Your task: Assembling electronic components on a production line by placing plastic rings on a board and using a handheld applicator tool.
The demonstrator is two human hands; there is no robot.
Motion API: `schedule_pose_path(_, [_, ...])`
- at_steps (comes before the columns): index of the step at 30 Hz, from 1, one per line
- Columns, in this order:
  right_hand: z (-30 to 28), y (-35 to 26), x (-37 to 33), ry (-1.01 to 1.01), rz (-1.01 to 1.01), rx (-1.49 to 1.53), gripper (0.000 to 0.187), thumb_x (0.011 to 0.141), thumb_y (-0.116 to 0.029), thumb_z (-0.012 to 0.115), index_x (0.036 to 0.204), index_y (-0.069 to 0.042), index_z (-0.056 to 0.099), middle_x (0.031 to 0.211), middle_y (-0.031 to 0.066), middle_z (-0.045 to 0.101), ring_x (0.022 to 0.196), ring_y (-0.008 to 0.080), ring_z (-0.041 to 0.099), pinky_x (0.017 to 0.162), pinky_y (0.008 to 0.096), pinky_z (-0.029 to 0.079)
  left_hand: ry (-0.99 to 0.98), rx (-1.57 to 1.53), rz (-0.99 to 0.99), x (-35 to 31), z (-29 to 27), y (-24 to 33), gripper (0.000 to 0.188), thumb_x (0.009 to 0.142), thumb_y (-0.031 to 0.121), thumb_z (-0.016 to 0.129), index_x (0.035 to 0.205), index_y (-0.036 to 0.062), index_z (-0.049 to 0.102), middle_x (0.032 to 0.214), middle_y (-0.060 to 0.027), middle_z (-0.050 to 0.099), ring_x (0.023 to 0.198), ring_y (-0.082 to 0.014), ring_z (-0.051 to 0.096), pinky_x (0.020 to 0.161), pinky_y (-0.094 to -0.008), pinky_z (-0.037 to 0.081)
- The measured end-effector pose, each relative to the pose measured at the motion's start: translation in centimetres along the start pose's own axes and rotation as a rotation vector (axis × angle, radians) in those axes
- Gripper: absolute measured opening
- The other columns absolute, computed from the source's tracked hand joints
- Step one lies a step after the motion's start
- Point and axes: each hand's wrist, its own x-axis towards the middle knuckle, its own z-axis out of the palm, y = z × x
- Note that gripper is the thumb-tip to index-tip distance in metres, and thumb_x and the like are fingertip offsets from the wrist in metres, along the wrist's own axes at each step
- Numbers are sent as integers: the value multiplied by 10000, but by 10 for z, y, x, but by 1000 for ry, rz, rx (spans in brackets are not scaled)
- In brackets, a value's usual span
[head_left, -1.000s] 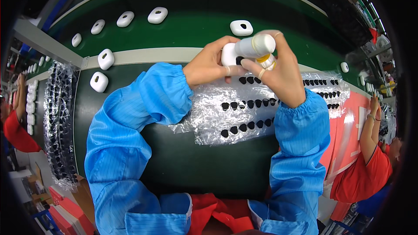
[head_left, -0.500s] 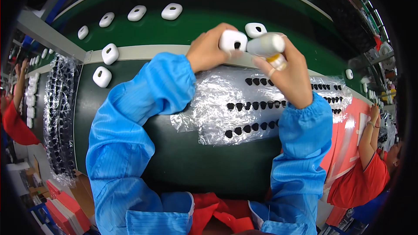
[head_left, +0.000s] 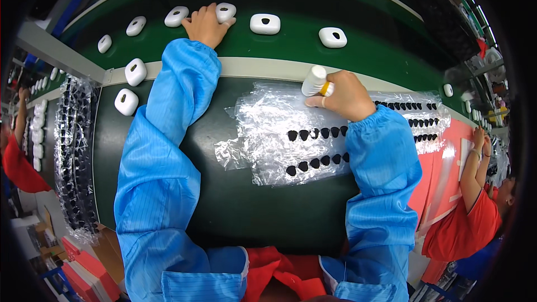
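Note:
Reaching out over the green belt, my left hand (head_left: 206, 27) has its fingers and thumb around a rounded white case (head_left: 226, 11) with a small dark mark. My right hand (head_left: 349, 98) grips a small white bottle (head_left: 314, 80) with a yellow band showing by the fingers, above a clear plastic sheet (head_left: 268, 117). Rows of black, rounded pieces (head_left: 315, 163) lie on that sheet, partly hidden by my right sleeve. To the right of my left hand, a white case with a black patch (head_left: 264, 24) rests on the belt, and another similar case (head_left: 333, 37) sits farther right.
More white cases (head_left: 177, 17) line the green belt (head_left: 302, 0) to the left. Two others (head_left: 126, 102) are at the dark table's left side. A pale rail (head_left: 246, 66) divides table and belt. Co-workers in red (head_left: 464, 218) sit at both sides; pink sheets (head_left: 442, 190) lie right.
My left hand let go of its case on the belt and moved left to another one. My right hand lowered toward the plastic sheet, moving left, with the bottle still held.

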Motion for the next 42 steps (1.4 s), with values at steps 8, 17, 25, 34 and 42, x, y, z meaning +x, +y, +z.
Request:
schedule_pose_path(8, [-52, -25, -9, -157, 120, 476, 290, 698, -103, 640, 938, 48, 581, 678, 103, 616, 410, 86, 473, 349, 209, 360, -469, -1488, -65, -22, -49, 40, 577, 636, 44, 689, 1151, 30, 430, 1045, -117, 538, 946, -213, 550, 847, -289, 422])
schedule_pose_path(17, [-58, -34, -17, 308, -62, 568, 267, 701, -59, 643, 936, 44, 570, 805, 130, 619, 671, 188, 604, 591, 291, 485, -1016, -1675, 292, -90, -98, 100, 586, 737, -49, 536, 1252, 41, 272, 1085, -133, 478, 867, -219, 598, 833, -342, 447])
schedule_pose_path(25, [-53, -33, -18, 226, -121, 514, 376, 710, -87, 659, 1040, 23, 515, 774, 78, 583, 542, 78, 528, 401, 188, 406, -1051, -1669, 290, -94, -105, 102, 579, 748, -18, 569, 1245, 28, 276, 1057, -124, 484, 827, -195, 584, 786, -333, 468])
schedule_pose_path(34, [-61, -50, -23, 390, -223, 558, 398, 714, -88, 651, 1059, 0, 472, 919, 141, 574, 768, 195, 580, 625, 267, 462, -857, -1590, 83, -94, -103, 103, 462, 730, 30, 641, 1119, 24, 391, 868, -103, 550, 575, -149, 566, 554, -272, 490])
schedule_pose_path(42, [-46, -46, -16, 283, -297, 440, 307, 746, -131, 646, 1005, -27, 519, 841, 135, 602, 807, 207, 594, 692, 291, 459, -921, -1667, 76, -95, -88, 97, 441, 727, 24, 630, 1113, 42, 417, 912, -118, 535, 640, -164, 566, 539, -269, 487])
